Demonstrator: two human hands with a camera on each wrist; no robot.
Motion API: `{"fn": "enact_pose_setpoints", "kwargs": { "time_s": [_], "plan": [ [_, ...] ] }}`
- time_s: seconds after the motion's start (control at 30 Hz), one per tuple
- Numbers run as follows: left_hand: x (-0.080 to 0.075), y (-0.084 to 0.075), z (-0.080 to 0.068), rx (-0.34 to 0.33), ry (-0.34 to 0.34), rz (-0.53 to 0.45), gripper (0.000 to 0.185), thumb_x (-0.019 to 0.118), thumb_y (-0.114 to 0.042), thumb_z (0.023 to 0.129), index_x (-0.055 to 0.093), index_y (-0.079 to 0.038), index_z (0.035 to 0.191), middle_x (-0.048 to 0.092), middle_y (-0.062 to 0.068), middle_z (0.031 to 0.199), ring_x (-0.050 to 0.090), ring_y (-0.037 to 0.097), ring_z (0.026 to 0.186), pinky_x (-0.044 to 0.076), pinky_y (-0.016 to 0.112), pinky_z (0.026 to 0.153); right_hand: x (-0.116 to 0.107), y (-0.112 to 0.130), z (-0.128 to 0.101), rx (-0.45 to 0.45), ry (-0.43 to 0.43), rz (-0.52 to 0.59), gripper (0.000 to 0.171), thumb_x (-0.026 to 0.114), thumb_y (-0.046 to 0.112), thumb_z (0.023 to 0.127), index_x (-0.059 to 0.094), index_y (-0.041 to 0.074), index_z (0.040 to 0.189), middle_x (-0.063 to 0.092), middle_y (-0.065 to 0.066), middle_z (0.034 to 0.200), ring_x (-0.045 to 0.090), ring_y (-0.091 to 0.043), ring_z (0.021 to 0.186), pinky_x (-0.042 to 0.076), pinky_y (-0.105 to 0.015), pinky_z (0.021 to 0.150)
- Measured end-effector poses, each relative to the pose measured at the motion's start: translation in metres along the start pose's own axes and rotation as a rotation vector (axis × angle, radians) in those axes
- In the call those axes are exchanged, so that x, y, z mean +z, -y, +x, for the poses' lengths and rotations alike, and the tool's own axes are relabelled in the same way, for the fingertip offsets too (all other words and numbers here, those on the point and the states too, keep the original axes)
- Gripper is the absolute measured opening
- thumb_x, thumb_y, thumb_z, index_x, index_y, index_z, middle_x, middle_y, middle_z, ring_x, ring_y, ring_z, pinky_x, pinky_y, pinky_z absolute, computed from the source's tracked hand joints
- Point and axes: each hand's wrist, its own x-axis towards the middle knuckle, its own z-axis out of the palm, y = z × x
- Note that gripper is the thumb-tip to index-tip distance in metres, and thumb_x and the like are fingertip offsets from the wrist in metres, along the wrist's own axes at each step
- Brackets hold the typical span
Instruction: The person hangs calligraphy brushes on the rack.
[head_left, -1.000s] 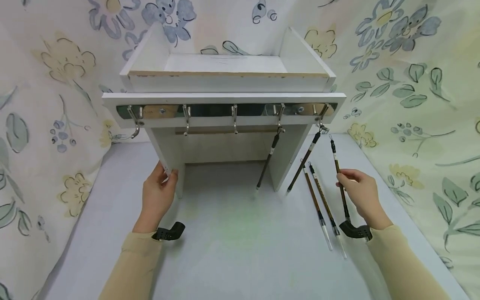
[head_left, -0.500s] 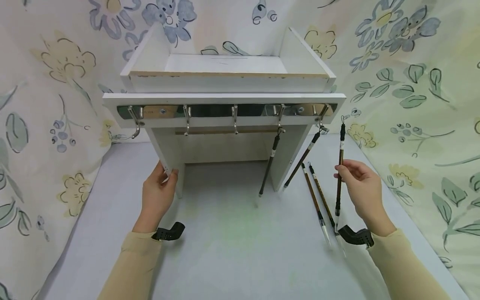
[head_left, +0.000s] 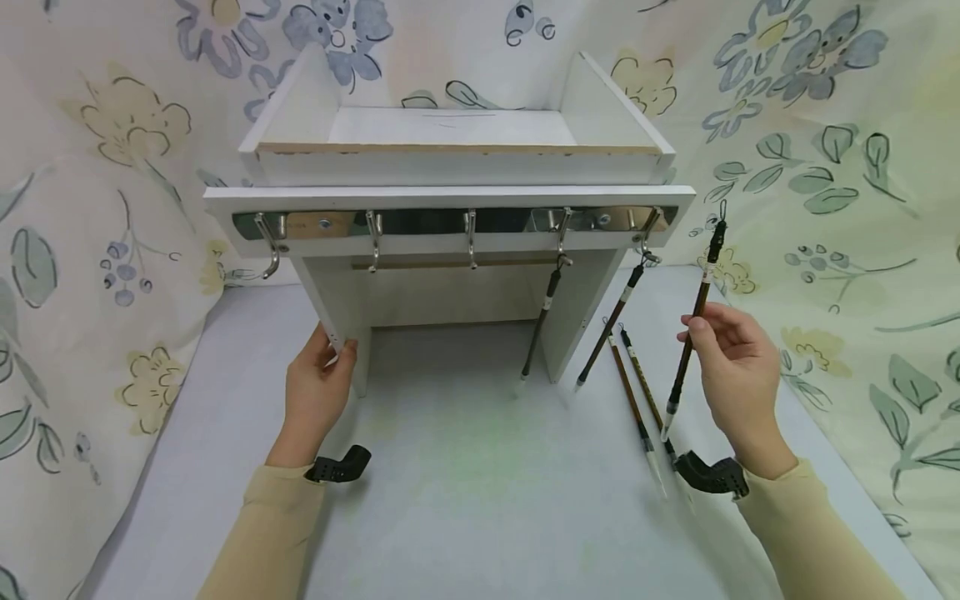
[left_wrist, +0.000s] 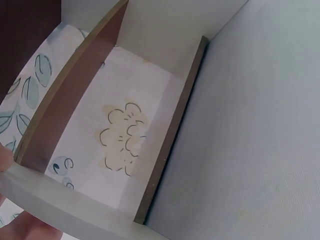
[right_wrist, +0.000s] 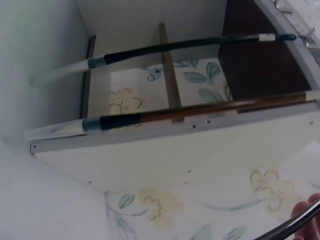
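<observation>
A white rack (head_left: 450, 196) with a row of metal hooks (head_left: 470, 237) stands on the table. My left hand (head_left: 333, 354) grips the rack's front left leg (head_left: 341, 321); its underside (left_wrist: 75, 200) fills the left wrist view. My right hand (head_left: 693, 329) pinches a brown brush (head_left: 697, 308) by mid-shaft, clear of the table, loop end up beside the rack's right end. Two brushes hang from the right hooks, one dark (head_left: 542, 321) and one brown (head_left: 611, 325); the right wrist view shows both, dark (right_wrist: 165, 47) and brown (right_wrist: 200, 112). Two more brushes (head_left: 636, 400) lie on the table.
Floral cloth (head_left: 840, 167) walls in the grey table (head_left: 480, 500) on the left, back and right. The three left hooks carry nothing. A shallow white tray shelf (head_left: 450, 125) tops the rack.
My right hand has raised the brush off the table, up and slightly right, so its loop end now reaches hook-rail height. The left hand has stayed on the leg.
</observation>
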Motion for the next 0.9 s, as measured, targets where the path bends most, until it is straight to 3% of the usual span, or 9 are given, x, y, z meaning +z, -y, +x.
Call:
{"fn": "enact_pose_setpoints", "kwargs": {
  "time_s": [0.23,0.3,0.57,0.9],
  "plan": [
    [-0.001,0.003,0.000,0.019,-0.006,0.002,0.049,0.055,-0.022,0.099,0.044,-0.028,0.146,0.052,0.007,0.140,0.057,0.032,0.117,0.053,0.042,0.087,0.020,0.012,0.001,-0.191,0.001,0.121,0.026,0.057,-0.018,0.086,0.056,-0.021,0.111,0.068,-0.021,0.092,0.066,-0.021,0.072,0.055,-0.026,0.074],
    [-0.001,-0.002,-0.001,0.024,-0.005,-0.003,0.049,0.056,-0.020,0.099,0.045,-0.025,0.146,0.052,0.009,0.139,0.057,0.034,0.116,0.053,0.041,0.087,0.024,0.015,0.001,-0.210,0.011,0.126,0.025,0.056,-0.018,0.086,0.056,-0.022,0.111,0.067,-0.022,0.092,0.066,-0.022,0.072,0.056,-0.026,0.074],
    [0.001,0.003,0.001,0.031,-0.004,-0.008,0.049,0.056,-0.020,0.098,0.045,-0.028,0.146,0.053,0.008,0.138,0.058,0.032,0.116,0.053,0.041,0.087,0.042,0.033,-0.002,-0.264,0.027,0.143,0.024,0.056,-0.019,0.085,0.057,-0.021,0.108,0.067,-0.022,0.091,0.065,-0.022,0.071,0.056,-0.027,0.073],
    [0.001,0.003,0.000,0.019,-0.005,0.001,0.048,0.055,-0.021,0.099,0.046,-0.028,0.145,0.054,0.008,0.138,0.058,0.030,0.116,0.053,0.040,0.087,0.072,0.042,-0.012,-0.381,0.086,0.044,0.021,0.058,-0.015,0.083,0.057,-0.022,0.103,0.068,-0.018,0.087,0.065,-0.017,0.071,0.054,-0.022,0.070]
  ]
}}
